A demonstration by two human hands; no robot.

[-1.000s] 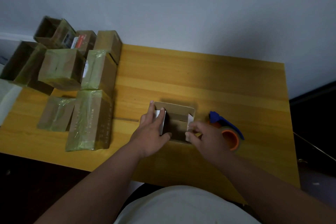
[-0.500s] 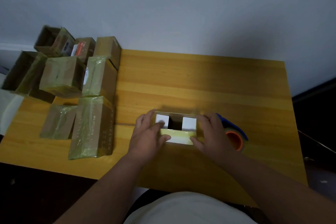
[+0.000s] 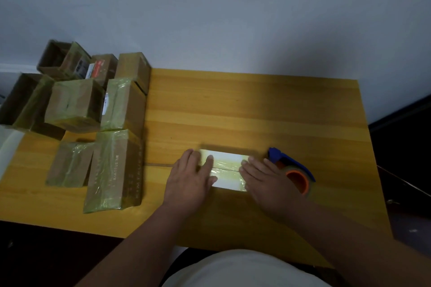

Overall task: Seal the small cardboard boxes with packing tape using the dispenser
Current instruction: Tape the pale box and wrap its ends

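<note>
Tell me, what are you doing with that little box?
A person is closing a small cardboard box on a wooden table. The left hand and right hand press flat on its folded-down flaps, one at each end. The tape dispenser, blue with an orange roll, lies untouched beside the right hand. A pile of taped boxes sits on the table's left side.

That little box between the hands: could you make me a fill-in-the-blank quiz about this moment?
1. Both hands press flat on the top flaps of the small ____ box.
2. The tape dispenser lies on the table beside the ____ hand.
3. The dispenser's handle is ____.
4. The taped boxes sit beyond the ____ hand.

Missing words: cardboard; right; blue; left
</note>
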